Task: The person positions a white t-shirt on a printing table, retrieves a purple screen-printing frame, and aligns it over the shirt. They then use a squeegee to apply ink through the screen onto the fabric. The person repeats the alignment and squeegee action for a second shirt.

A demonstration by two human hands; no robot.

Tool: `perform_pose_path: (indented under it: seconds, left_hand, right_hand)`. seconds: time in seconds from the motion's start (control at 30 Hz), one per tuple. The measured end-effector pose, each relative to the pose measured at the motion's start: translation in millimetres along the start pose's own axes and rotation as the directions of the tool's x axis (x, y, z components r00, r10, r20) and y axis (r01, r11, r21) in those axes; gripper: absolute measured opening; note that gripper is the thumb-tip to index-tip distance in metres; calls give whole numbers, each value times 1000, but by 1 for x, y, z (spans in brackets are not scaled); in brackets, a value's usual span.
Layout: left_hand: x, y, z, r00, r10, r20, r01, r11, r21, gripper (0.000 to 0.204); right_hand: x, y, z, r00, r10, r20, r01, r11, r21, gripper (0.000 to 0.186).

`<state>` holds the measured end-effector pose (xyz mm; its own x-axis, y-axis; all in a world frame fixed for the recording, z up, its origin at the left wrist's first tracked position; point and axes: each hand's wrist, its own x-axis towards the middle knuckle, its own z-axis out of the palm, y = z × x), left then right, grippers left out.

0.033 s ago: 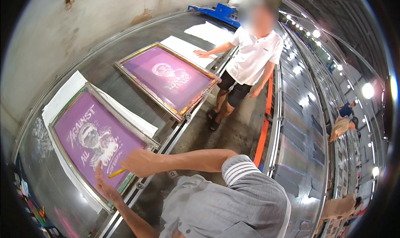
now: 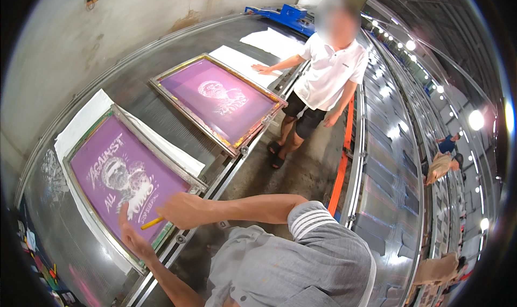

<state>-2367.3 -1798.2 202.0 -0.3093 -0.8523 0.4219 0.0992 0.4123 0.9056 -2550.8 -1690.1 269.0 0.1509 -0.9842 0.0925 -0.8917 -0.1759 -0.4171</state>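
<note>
Over the near edge of a purple printing screen (image 2: 161, 166) my left hand (image 2: 134, 241) is held with its index finger stretched out and nothing visible in it. White lettering and a drawn figure show on the mesh, close to that fingertip. My right hand (image 2: 186, 210) is closed round a thin yellow stick-like thing (image 2: 151, 223), perhaps a pen; its tip points left toward my left hand. The screen's frame lies on a white sheet (image 2: 81, 118), on a long dark table. Whether my left fingertip touches the mesh, I cannot tell.
A second framed purple screen (image 2: 177, 92) lies farther along the table. Beside it stands a person in a white shirt (image 2: 331, 73), one hand near a white cloth (image 2: 237, 58). A metal rail (image 2: 215, 186) edges the table; another long table (image 2: 382, 199) runs at right.
My left hand has shifted slightly, its index finger now reaching farther up over the screen. The yellow stick-like thing stays in my right hand, almost in the same place.
</note>
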Motion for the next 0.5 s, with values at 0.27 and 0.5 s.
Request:
perform_pose_path:
  seconds: [0.27,0.5]
  left_hand:
    - [35,43,52,939,-139,316,-64,829,555,27]
    - [39,41,41,868,-399,296,245,862,443,27]
  right_hand:
    - [-4,-2,-18,985,130,110,-135,990,41,23]
    - [9,1,-14,984,80,160,-107,980,167,17]
